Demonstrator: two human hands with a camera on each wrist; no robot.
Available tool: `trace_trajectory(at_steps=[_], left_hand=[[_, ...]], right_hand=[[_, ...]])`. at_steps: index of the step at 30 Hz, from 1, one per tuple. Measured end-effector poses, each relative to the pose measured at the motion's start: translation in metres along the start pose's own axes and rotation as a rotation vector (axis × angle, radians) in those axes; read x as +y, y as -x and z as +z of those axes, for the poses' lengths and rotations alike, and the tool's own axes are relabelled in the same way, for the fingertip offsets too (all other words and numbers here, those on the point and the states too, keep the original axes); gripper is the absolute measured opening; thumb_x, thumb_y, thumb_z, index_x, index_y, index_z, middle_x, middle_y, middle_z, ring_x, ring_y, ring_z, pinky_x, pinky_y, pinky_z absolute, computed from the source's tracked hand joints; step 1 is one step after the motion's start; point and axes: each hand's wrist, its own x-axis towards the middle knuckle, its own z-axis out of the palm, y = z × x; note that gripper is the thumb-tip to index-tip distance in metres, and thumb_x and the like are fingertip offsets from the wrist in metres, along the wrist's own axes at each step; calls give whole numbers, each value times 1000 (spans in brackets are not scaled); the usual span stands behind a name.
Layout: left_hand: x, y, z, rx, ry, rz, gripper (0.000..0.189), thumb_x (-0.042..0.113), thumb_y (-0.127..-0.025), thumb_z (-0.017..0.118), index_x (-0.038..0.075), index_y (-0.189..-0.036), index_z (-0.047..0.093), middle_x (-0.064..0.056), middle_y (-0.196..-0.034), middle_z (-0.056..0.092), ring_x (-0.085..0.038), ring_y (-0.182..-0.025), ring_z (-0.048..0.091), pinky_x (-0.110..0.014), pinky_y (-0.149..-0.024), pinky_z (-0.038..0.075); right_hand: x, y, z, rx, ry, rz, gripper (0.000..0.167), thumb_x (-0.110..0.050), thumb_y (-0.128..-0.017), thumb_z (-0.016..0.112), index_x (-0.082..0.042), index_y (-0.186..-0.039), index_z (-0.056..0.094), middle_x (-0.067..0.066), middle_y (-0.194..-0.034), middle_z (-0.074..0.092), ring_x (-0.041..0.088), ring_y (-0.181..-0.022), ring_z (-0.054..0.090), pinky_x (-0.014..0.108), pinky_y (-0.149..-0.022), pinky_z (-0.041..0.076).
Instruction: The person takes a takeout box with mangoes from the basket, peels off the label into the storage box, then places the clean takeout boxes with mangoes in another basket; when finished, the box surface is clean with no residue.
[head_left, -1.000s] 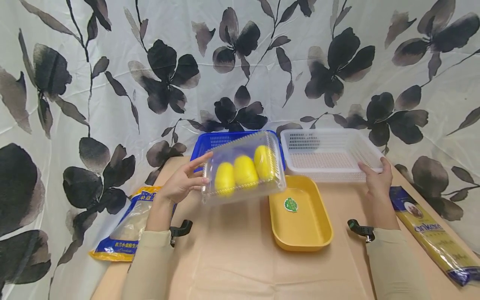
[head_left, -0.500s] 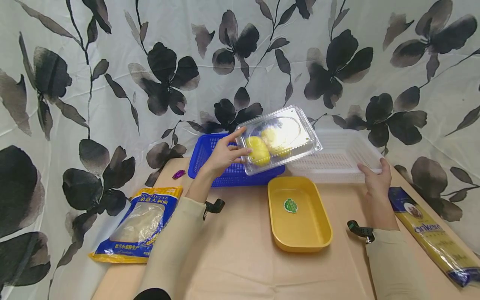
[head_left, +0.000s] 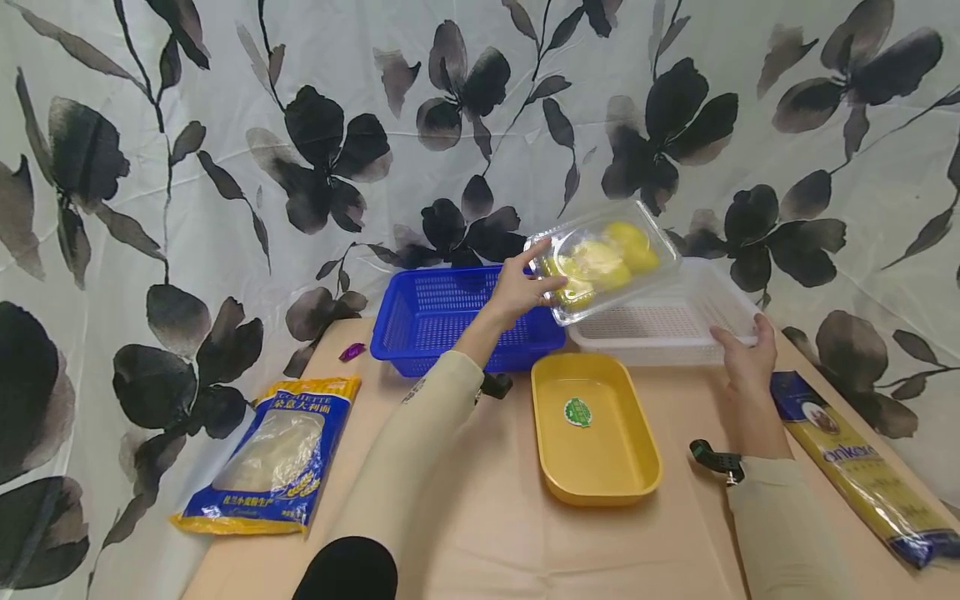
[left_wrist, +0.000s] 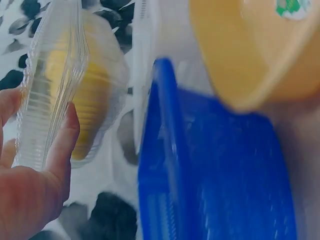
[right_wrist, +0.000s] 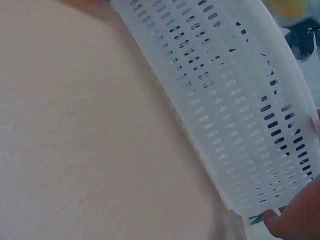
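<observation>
My left hand (head_left: 521, 287) pinches the left end of a clear plastic clamshell box (head_left: 600, 258), thumb and fingers on its edge. Several yellow oval pieces (head_left: 630, 246) show through the box, which is tilted above the left part of a white slotted basket (head_left: 645, 343). Glare hides some of what is inside. In the left wrist view the box (left_wrist: 85, 100) stands on edge between thumb and fingers. My right hand (head_left: 750, 358) grips the right end of the white basket; the right wrist view shows its thumb against the basket's corner.
A blue basket (head_left: 397, 354) stands left of the white one. In front is a yellow tray (head_left: 600, 454) with a green sticker. A blue-and-yellow pasta bag (head_left: 270, 458) lies left, near a small purple wrapped item (head_left: 352, 352). A long gold-and-blue packet (head_left: 855, 467) lies right.
My left hand has carried the clamshell box rightward and slightly up, from in front of the blue basket to over the white one. My right hand has stayed on the white basket.
</observation>
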Motion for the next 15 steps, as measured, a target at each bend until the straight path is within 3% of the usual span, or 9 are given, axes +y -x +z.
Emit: trace_trajectory(at_steps=[7, 11, 14, 15], left_hand=[[-14, -15, 36, 78, -157, 26, 77, 7, -90, 82, 30, -156, 50, -3, -166, 38, -16, -57, 56, -34, -72, 65], [-22, -20, 48, 105, -199, 23, 76, 8, -89, 82, 30, -155, 52, -13, -158, 46, -13, -49, 50, -28, -60, 61], [-28, -23, 58, 132, -287, 29, 76, 10, -89, 83, 32, -154, 52, -20, -162, 39, -12, -58, 51, -25, -57, 56], [-30, -24, 61, 141, -330, 33, 76, 11, -89, 84, 32, -154, 52, -20, -165, 35, -12, -71, 59, -24, -63, 56]], right_hand=[[1, -2, 0, 8, 8, -23, 86, -31, -99, 71, -39, -166, 18, -10, -176, 8, 15, -163, 6, 35, -133, 7], [1, -3, 1, 9, -5, -32, 86, -27, -98, 72, -36, -166, 19, -8, -176, 11, 17, -163, 10, 33, -132, 10], [1, -2, 1, 7, -12, -30, 86, -27, -99, 71, -36, -167, 19, -8, -176, 11, 17, -163, 10, 34, -132, 11], [1, -2, 0, 6, -14, -29, 86, -27, -99, 71, -36, -167, 18, -8, -176, 11, 17, -163, 10, 34, -133, 11]])
